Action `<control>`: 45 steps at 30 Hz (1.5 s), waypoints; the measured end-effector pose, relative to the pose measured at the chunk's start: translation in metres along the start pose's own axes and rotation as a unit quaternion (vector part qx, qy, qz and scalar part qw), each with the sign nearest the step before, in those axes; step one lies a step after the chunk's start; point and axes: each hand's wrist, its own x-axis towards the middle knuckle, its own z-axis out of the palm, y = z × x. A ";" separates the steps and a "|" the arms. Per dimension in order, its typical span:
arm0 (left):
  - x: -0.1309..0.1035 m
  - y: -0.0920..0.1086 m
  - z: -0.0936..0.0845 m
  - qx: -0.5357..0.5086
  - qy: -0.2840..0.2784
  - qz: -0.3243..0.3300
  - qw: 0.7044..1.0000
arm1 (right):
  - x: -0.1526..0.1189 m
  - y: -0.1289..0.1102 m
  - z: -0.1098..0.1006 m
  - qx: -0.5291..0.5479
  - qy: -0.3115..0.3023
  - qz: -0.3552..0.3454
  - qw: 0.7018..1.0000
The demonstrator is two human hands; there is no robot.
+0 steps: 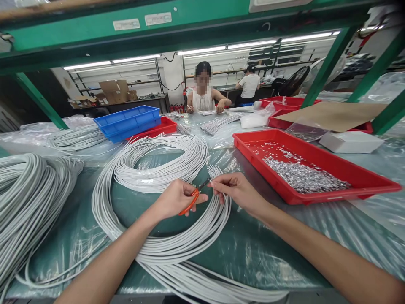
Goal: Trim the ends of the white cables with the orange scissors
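My left hand (pixel 181 197) is closed around a pair of orange-handled scissors (pixel 191 203). Their dark blades point up and right, meeting the fingertips of my right hand (pixel 230 188). That hand pinches the end of a white cable from the coiled cable bundle (pixel 218 215) below it; the exact spot is partly hidden by my fingers. I cannot tell whether the blades touch the cable. Loose ends of the bundle fan out just behind my right fingers. Another coil of white cables (pixel 164 169) lies beyond my left hand, overlapping the first.
On the right, a red tray (pixel 319 160) holds many small shiny metal pieces. Thick white cable coils (pixel 31 202) lie on the left. A blue bin (pixel 128 120) and a white box (pixel 351 142) stand farther back. A green frame (pixel 202 29) spans overhead. A co-worker (pixel 205 97) sits opposite.
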 end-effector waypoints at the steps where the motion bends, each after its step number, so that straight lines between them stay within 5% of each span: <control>1: 0.000 0.000 0.000 -0.002 -0.002 -0.001 1.000 | -0.001 0.000 0.001 -0.032 0.012 -0.021 0.999; 5: -0.001 0.002 0.001 -0.014 -0.011 0.004 1.000 | -0.007 -0.001 0.006 -0.170 0.079 -0.128 0.974; 10: -0.003 0.004 0.002 -0.042 -0.022 -0.004 0.999 | -0.013 -0.004 0.009 -0.344 0.145 -0.286 0.883; 14: -0.006 0.008 0.002 -0.065 -0.025 -0.007 0.998 | -0.014 -0.006 0.008 -0.401 0.160 -0.335 0.838; 17: -0.008 0.011 0.002 -0.058 -0.015 0.013 0.998 | -0.014 -0.008 0.010 -0.377 0.164 -0.320 0.854; 22: -0.005 0.009 0.005 -0.032 0.028 0.013 0.999 | -0.012 -0.005 0.010 -0.220 0.105 -0.195 0.950; 26: -0.001 0.006 0.008 -0.045 0.072 0.034 0.996 | -0.007 -0.001 0.008 -0.081 0.073 -0.124 0.986; 31: -0.001 0.009 0.009 -0.121 0.123 0.079 0.982 | -0.012 -0.006 0.017 -0.055 0.047 -0.110 0.991; 37: -0.005 0.011 0.010 -0.174 0.099 0.103 0.974 | -0.020 -0.005 0.024 -0.106 0.034 -0.143 0.983; 45: -0.004 0.013 0.012 -0.195 0.085 0.094 0.973 | -0.025 -0.006 0.028 -0.214 0.101 -0.201 0.951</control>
